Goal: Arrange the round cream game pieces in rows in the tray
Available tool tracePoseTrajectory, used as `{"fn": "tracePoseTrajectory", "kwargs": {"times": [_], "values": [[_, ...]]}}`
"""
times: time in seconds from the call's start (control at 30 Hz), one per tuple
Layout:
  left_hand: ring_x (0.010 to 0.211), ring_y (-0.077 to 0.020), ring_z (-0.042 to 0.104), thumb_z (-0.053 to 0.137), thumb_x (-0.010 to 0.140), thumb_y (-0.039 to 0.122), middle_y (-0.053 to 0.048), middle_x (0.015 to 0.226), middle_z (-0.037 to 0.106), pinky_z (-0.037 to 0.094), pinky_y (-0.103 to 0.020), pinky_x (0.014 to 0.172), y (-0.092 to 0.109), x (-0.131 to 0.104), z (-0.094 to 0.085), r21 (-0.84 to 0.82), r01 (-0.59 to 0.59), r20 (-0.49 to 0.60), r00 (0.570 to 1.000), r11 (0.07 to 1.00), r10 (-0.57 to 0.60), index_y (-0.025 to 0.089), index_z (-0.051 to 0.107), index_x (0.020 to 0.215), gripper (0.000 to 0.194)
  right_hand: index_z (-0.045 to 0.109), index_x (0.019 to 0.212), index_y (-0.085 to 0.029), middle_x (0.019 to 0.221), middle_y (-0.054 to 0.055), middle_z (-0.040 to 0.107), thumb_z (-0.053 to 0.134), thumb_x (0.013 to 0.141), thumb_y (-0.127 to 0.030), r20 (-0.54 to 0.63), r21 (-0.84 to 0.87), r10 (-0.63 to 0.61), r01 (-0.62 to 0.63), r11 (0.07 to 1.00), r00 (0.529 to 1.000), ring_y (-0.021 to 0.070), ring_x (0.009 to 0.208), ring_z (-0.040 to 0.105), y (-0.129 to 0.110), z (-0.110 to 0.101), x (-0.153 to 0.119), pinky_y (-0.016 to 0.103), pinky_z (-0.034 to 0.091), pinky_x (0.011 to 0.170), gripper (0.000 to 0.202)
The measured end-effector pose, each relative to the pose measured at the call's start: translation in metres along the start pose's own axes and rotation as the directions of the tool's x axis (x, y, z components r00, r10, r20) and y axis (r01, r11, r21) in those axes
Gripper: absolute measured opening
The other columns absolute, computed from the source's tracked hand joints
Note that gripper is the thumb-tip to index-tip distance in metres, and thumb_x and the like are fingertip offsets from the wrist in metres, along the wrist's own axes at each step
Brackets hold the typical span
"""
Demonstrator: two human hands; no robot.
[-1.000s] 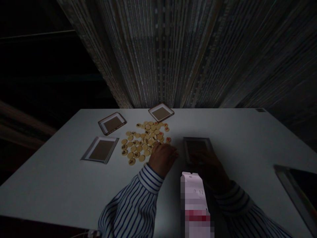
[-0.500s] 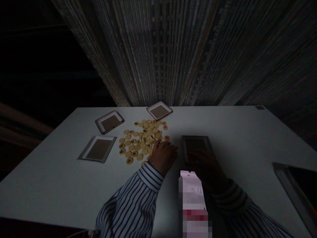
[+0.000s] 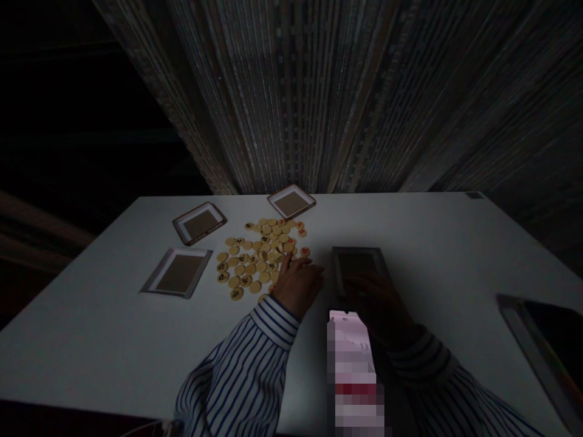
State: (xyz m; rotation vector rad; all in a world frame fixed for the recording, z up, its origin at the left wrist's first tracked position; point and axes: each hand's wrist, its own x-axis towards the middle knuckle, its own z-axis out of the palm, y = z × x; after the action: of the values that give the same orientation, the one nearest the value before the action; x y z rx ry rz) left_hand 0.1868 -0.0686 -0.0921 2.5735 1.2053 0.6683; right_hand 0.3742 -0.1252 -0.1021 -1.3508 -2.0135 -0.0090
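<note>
A: Where are the discs (image 3: pixel 255 286), and what are the hands doing?

B: They lie in a loose heap left of the middle of the bench (image 3: pixel 136 346); the left hand (image 3: pixel 298 285) bends over the heap's near right edge, fingers half curled; I cannot tell whether that grip is closed on a disc; the right hand (image 3: pixel 378 306) is over the near end of the right tray (image 3: pixel 357 262), too shadowed to tell its grip either.

A: Why this spread?

B: The heap probably sits there for easy reach; the left near tray (image 3: pixel 178 273), left far tray (image 3: pixel 199 224) and far tray (image 3: pixel 291 202) fan round it, perhaps so none covers the discs; the lit phone (image 3: pixel 348 328) is between the forearms, likely for reading at a glance.

A: And the materials?

B: The discs look smooth and thick, wood or plastic; some carry black or red characters, others show plain tan faces, a few tilt on neighbours; the trays are shallow and four-sided, the two farthest brown-rimmed; the bench is pale and flat; the curtain (image 3: pixel 296 103) beyond hangs in stringy, ribbed strands; the sleeves (image 3: pixel 237 370) are striped cloth.
</note>
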Motion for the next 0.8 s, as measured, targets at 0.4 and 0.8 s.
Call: {"fn": "tracePoseTrajectory", "kwargs": {"times": [0.4,0.8], "values": [[0.104,-0.0203,0.055,0.053,0.082,0.022,-0.005,0.096,0.068,0.02,-0.053,0.106,-0.0008,-0.0004,0.0012,0.038,-0.037,-0.001,0.999,0.999,0.037,0.02,0.061,0.102,0.021,0.063,0.09,-0.017,0.085,0.009,0.065,0.048,0.084,-0.02,0.003,-0.024,-0.001,0.001,1.0,1.0,0.0185,0.081,0.061,-0.0021,-0.002,0.0016,0.036,0.052,0.07,0.016],[0.094,-0.0179,0.059,0.052,0.082,0.021,-0.004,0.095,0.068,0.027,-0.048,0.106,0.0017,0.0036,-0.0033,0.013,-0.066,-0.122,0.99,0.998,0.067,0.019,0.058,0.106,0.025,0.063,0.09,-0.017,0.085,0.009,0.065,0.048,0.084,-0.022,-0.051,-0.031,0.004,-0.006,1.0,0.999,0.0181,0.081,0.061,-0.0013,-0.0007,0.001,0.035,0.051,0.071,0.017]]}}
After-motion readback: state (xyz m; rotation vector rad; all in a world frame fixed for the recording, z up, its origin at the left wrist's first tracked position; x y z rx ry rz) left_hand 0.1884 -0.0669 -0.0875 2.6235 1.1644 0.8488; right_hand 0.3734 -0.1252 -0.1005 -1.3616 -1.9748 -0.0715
